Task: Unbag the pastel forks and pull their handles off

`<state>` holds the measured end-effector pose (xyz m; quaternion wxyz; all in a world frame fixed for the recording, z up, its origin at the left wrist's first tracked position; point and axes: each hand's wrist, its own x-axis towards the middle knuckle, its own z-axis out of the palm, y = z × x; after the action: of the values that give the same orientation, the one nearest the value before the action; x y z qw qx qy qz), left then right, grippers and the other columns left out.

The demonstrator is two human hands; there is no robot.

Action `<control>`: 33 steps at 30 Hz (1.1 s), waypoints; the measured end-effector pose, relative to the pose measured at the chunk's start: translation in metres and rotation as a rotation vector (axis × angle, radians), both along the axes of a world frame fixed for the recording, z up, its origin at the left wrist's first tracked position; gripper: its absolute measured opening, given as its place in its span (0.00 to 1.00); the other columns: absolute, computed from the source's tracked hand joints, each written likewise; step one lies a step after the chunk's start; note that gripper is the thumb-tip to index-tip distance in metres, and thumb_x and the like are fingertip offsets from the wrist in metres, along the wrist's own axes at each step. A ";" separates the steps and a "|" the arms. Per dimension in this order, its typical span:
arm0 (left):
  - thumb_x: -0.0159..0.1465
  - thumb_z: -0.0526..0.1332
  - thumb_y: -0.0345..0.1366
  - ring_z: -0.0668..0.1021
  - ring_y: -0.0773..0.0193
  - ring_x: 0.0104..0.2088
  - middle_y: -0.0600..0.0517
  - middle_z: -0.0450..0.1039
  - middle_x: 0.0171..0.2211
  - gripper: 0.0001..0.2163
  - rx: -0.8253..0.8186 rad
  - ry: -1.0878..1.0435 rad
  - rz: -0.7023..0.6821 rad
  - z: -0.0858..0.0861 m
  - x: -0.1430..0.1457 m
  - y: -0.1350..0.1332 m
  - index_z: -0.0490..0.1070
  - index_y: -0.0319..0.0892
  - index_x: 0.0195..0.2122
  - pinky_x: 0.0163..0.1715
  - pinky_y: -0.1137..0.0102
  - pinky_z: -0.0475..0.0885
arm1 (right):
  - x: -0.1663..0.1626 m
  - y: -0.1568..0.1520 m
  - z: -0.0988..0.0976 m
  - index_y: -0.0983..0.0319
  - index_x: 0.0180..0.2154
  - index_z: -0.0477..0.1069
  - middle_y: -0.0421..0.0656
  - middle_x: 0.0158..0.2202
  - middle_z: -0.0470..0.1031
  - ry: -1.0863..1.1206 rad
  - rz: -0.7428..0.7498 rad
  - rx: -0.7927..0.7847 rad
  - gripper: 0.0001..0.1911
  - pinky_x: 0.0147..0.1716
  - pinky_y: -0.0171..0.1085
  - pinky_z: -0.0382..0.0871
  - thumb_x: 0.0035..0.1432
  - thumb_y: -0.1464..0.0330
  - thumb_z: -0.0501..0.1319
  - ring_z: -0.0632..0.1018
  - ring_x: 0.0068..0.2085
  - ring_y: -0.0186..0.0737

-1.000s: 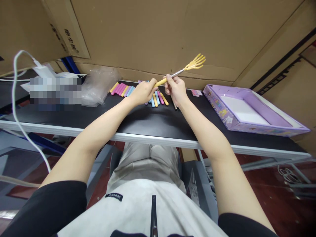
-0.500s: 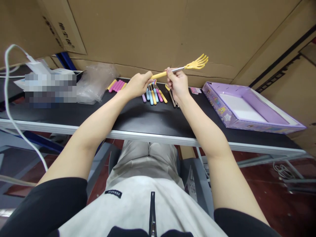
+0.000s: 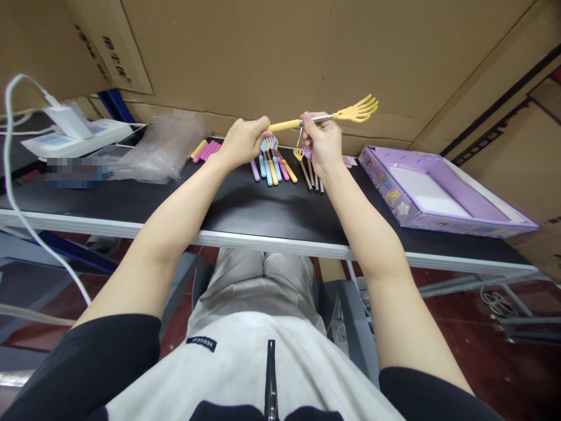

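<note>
A yellow back scratcher [image 3: 356, 110] with a hand-shaped head and a metal rod is held level above the table. My left hand [image 3: 244, 142] is closed around the end of its yellow handle. Fingers of my right hand [image 3: 323, 142] pinch the metal rod near the handle's other end. Beneath my hands lie several back scratchers [image 3: 272, 166] with purple, blue, yellow and pink handles. Close to my right wrist are several handleless scratcher heads on metal rods [image 3: 309, 172], yellow and purple. Loose pink and yellow handles [image 3: 205, 151] lie left of my left hand.
A purple open box [image 3: 438, 193] stands at the table's right. Clear plastic bags [image 3: 158, 149] lie on the left, beside a white power strip [image 3: 109, 130] with a plugged-in charger and white cable [image 3: 26, 204]. Cardboard [image 3: 245, 58] walls off the back of the black table [image 3: 280, 216].
The back scratcher has shifted slightly right, with more of the handle and rod showing between my hands. My right hand has moved a little right, uncovering more of the rods below.
</note>
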<state>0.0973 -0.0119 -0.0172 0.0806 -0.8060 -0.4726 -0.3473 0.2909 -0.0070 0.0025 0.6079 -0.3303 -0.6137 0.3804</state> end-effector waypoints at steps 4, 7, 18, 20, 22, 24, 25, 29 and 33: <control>0.74 0.46 0.51 0.80 0.49 0.44 0.46 0.77 0.33 0.17 0.008 0.008 0.070 0.001 -0.020 -0.002 0.70 0.48 0.41 0.44 0.61 0.66 | 0.022 0.012 0.013 0.57 0.30 0.62 0.32 0.22 0.59 -0.012 -0.068 0.035 0.21 0.24 0.30 0.57 0.61 0.56 0.70 0.66 0.24 0.28; 0.74 0.45 0.51 0.77 0.52 0.45 0.48 0.76 0.33 0.20 -0.066 -0.064 0.345 -0.001 -0.057 -0.001 0.72 0.45 0.45 0.44 0.61 0.66 | 0.072 0.022 0.029 0.56 0.31 0.58 0.30 0.21 0.52 0.243 -0.302 -0.011 0.16 0.24 0.31 0.54 0.71 0.61 0.60 0.57 0.21 0.28; 0.68 0.50 0.43 0.74 0.38 0.57 0.36 0.78 0.46 0.22 -0.366 0.078 0.628 -0.011 -0.041 0.006 0.77 0.36 0.52 0.63 0.44 0.56 | 0.098 0.030 0.013 0.60 0.32 0.60 0.33 0.23 0.65 0.340 -0.459 -0.312 0.19 0.20 0.27 0.57 0.78 0.63 0.47 0.65 0.20 0.24; 0.67 0.51 0.42 0.74 0.36 0.57 0.33 0.77 0.49 0.23 -0.414 0.125 0.659 -0.015 -0.042 0.005 0.77 0.32 0.51 0.63 0.45 0.56 | 0.090 0.031 0.009 0.61 0.32 0.63 0.34 0.22 0.66 0.208 -0.406 -0.340 0.19 0.20 0.28 0.62 0.76 0.61 0.51 0.66 0.19 0.25; 0.66 0.52 0.42 0.75 0.35 0.57 0.29 0.76 0.52 0.24 -0.445 0.156 0.695 -0.019 -0.048 0.007 0.77 0.29 0.52 0.63 0.46 0.57 | 0.088 0.033 0.002 0.61 0.31 0.65 0.34 0.20 0.65 0.060 -0.356 -0.379 0.18 0.20 0.29 0.62 0.74 0.59 0.55 0.64 0.18 0.26; 0.67 0.51 0.43 0.75 0.35 0.58 0.27 0.75 0.54 0.26 -0.457 0.169 0.727 -0.023 -0.054 0.010 0.77 0.28 0.53 0.63 0.47 0.57 | 0.087 0.034 -0.007 0.62 0.29 0.66 0.34 0.18 0.64 -0.079 -0.342 -0.415 0.17 0.17 0.28 0.58 0.72 0.62 0.57 0.60 0.16 0.26; 0.67 0.51 0.44 0.75 0.35 0.58 0.27 0.75 0.55 0.27 -0.463 0.165 0.742 -0.024 -0.056 0.012 0.76 0.28 0.54 0.64 0.46 0.56 | 0.087 0.034 -0.012 0.62 0.28 0.66 0.35 0.17 0.63 -0.139 -0.347 -0.427 0.17 0.17 0.28 0.56 0.72 0.65 0.57 0.58 0.16 0.26; 0.65 0.52 0.49 0.71 0.32 0.61 0.26 0.72 0.58 0.31 -0.494 0.108 0.786 -0.029 -0.063 0.018 0.74 0.28 0.58 0.65 0.44 0.51 | 0.083 0.030 -0.025 0.62 0.23 0.66 0.35 0.14 0.59 -0.337 -0.402 -0.428 0.19 0.18 0.29 0.58 0.69 0.71 0.58 0.56 0.16 0.27; 0.63 0.53 0.52 0.69 0.30 0.63 0.25 0.70 0.61 0.34 -0.497 0.087 0.834 -0.030 -0.069 0.021 0.72 0.28 0.60 0.65 0.44 0.51 | 0.079 0.029 -0.031 0.61 0.20 0.64 0.36 0.13 0.56 -0.484 -0.442 -0.414 0.21 0.25 0.35 0.69 0.68 0.70 0.57 0.58 0.17 0.30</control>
<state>0.0285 0.0088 -0.0469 0.0378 -0.5564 -0.8201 -0.1280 0.3703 0.0219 -0.0286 0.4334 -0.6506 -0.5635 0.2672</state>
